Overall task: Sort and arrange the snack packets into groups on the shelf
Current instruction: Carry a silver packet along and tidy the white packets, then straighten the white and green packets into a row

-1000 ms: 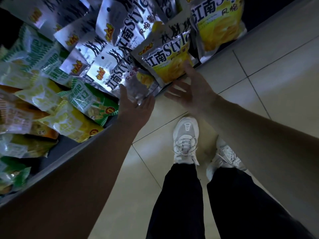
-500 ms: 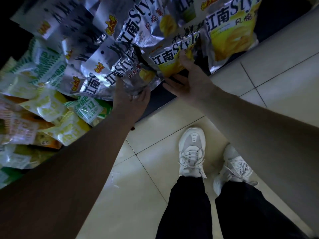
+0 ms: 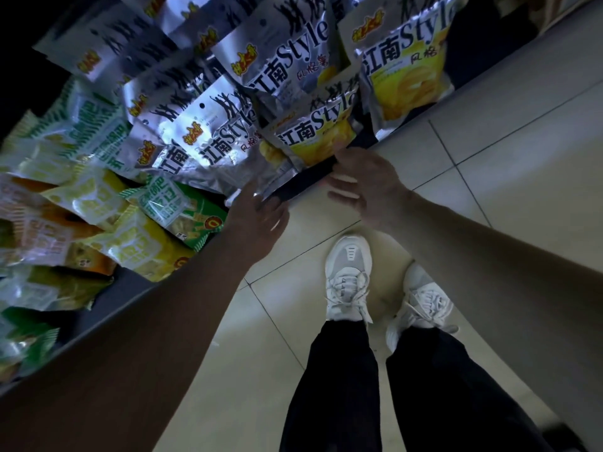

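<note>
Several silver "Style" snack packets (image 3: 212, 141) lie overlapped on the dark shelf (image 3: 313, 179). A yellow-fronted packet (image 3: 316, 138) leans against them, and another yellow packet (image 3: 408, 70) stands further right. My left hand (image 3: 257, 216) hovers at the shelf's front edge, just below the bottom corner of the nearest silver packet, with its fingers loose and holding nothing. My right hand (image 3: 365, 184) is at the shelf edge under the yellow-fronted packet, fingers spread and pointing left, thumb up near the packet's bottom.
A jumble of smaller green (image 3: 182, 210), yellow (image 3: 140, 246) and orange (image 3: 36, 223) packets fills the left part of the shelf. Below is a beige tiled floor (image 3: 489, 141) with my white shoes (image 3: 349, 278) and dark trousers.
My left hand has let go of the silver packet it gripped and drawn back to the shelf edge. My right hand has slid down off the yellow-fronted packet.
</note>
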Motion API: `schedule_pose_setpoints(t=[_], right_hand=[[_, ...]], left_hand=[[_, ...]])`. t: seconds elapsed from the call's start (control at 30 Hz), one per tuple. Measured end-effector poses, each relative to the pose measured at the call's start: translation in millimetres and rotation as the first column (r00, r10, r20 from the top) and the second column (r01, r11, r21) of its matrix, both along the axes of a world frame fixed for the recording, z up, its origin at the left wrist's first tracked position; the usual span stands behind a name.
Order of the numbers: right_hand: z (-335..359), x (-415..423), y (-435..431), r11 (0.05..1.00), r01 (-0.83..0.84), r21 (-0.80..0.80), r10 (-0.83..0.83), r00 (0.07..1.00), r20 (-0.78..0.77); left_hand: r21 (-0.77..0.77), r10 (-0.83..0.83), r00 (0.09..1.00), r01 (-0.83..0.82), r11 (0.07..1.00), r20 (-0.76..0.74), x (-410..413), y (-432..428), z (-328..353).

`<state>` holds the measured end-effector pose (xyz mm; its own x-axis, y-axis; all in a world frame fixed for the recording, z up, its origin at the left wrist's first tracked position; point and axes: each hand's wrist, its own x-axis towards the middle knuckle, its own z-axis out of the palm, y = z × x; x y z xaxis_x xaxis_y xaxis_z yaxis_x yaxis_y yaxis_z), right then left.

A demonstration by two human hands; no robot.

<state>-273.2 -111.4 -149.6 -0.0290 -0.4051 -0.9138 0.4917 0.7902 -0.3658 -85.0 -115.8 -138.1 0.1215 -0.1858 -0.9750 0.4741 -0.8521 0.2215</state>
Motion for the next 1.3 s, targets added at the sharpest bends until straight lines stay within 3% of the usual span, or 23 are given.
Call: schedule_pose_setpoints(t=[0.1,0.23,0.33,0.47,0.6,0.8,0.97,1.17,1.3], right_hand=[[8,-10,15,0.940,-0.325,-0.101,0.269,0.893,-0.362],[30,-37,36,0.764,-0.643,-0.057,0.517,0.663,-0.542],[50,-59,50,0.596,-0.801,0.056,0.657,0.447,-0.607],[83,-88,71,0.427,-0.889,0.163,0.728,0.231,-0.645],[128,-105,90,0.283,-0.932,0.226,0.751,0.068,-0.657],[219,-117,117,0.074,-0.969,0.238,0.750,-0.103,-0.653],[307,-111,129,-0.055,-0.979,0.195,0.702,-0.177,-0.690],[422,-79,134,-0.076,-0.996,0.055,0.629,-0.090,-0.772],[479,-35,141,-0.130,-0.991,-0.015,0.592,-0.065,-0.803]], left_hand=[[0.022,-0.387,0.909,0.389,0.921,0.154,-4,13,14],[-0.020,-0.627,0.729,0.656,0.754,0.274,-8,21,46],[-0.039,-0.734,0.567,0.801,0.598,0.374,-7,26,66],[-0.044,-0.784,0.359,0.919,0.392,0.507,-11,38,96],[-0.051,-0.750,0.282,0.948,0.315,0.598,-22,61,144],[-0.057,-0.679,0.288,0.938,0.342,0.676,-36,118,241],[-0.017,-0.622,0.333,0.889,0.457,0.708,-34,173,332],[-0.032,-0.450,0.476,0.713,0.700,0.755,-22,241,438],[-0.080,-0.313,0.545,0.580,0.811,0.778,0,282,489]])
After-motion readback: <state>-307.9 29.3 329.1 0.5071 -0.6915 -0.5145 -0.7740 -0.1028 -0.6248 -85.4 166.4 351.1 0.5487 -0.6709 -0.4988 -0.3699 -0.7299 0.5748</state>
